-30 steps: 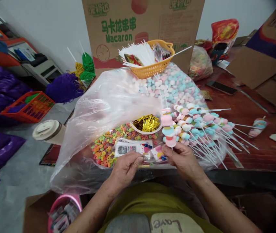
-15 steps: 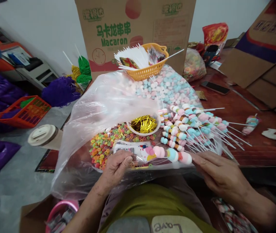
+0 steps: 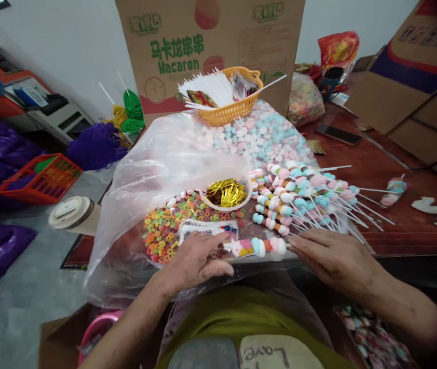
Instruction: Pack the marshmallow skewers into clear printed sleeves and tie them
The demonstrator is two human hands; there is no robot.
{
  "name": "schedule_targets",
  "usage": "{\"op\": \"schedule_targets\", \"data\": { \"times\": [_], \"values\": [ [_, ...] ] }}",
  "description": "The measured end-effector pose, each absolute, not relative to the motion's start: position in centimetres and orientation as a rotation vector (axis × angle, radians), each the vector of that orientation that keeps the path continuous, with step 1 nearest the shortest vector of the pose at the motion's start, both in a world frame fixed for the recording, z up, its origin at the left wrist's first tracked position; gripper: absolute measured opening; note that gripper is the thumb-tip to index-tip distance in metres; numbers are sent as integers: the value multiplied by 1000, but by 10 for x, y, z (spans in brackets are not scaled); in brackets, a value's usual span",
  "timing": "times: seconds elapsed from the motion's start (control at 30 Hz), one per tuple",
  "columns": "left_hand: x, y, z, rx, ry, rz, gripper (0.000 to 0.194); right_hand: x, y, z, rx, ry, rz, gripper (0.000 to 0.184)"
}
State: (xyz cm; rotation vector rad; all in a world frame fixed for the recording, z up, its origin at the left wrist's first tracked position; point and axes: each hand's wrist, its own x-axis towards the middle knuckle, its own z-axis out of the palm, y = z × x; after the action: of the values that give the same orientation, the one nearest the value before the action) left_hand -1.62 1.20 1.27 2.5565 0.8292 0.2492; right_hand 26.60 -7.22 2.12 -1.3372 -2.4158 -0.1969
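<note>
A candy skewer [image 3: 267, 247] of pink, white, blue and orange pieces lies level in front of me. Its stick end is pinched between the fingers of my right hand [image 3: 332, 259]. The skewer's left part sits inside a printed clear bag [image 3: 237, 248]. My left hand [image 3: 199, 260] curls around the bag's left end, thumb below and fingers above, partly covering it. Behind that hand lies a stack of flat printed bags [image 3: 191, 229]. Finished-looking skewers [image 3: 303, 192] are heaped to the right, sticks pointing right.
Ring candies [image 3: 160, 233] and a bowl of gold twist ties [image 3: 226, 193] sit on a plastic sheet [image 3: 126, 205]. Farther back are loose marshmallows [image 3: 257, 133] and an orange basket [image 3: 226, 115] of sticks. A lidded cup [image 3: 73, 215] stands left, a phone [image 3: 339, 135] right.
The skewer has shifted slightly left and sits deeper in the bag. My left hand's thumb and fingers have spread from a pinch into a wider curl. My right hand moved left.
</note>
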Motion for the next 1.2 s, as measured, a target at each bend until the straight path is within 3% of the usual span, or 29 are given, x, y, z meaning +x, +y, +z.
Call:
{"op": "schedule_targets", "data": {
  "times": [0.07, 0.2, 0.57, 0.8, 0.93, 1.07, 1.2],
  "values": [
    [-9, 11, 17, 2548, 863, 108, 68, 262, -70, 22, -1327, -2424, -112, 18],
    [7, 8, 20, 2284, 933, -115, 39, 251, -66, 21, -1255, -2523, -151, 26],
    [17, 16, 21, 1412, 599, -305, 44, 253, -52, 47, -855, -2541, -497, 19],
    [15, 19, 17, 1289, 549, -321, 43, 254, -63, 42, -794, -2530, -571, 18],
    [15, 17, 26, 1586, 699, -281, 38, 252, -69, 30, -810, -2604, -501, 20],
    [20, 11, 34, 2365, 849, -220, 26, 252, -73, 15, -1015, -2595, -339, 20],
    [22, 6, 31, 2678, 868, -159, 31, 253, -71, 12, -1141, -2515, -259, 22]
  ]
}}
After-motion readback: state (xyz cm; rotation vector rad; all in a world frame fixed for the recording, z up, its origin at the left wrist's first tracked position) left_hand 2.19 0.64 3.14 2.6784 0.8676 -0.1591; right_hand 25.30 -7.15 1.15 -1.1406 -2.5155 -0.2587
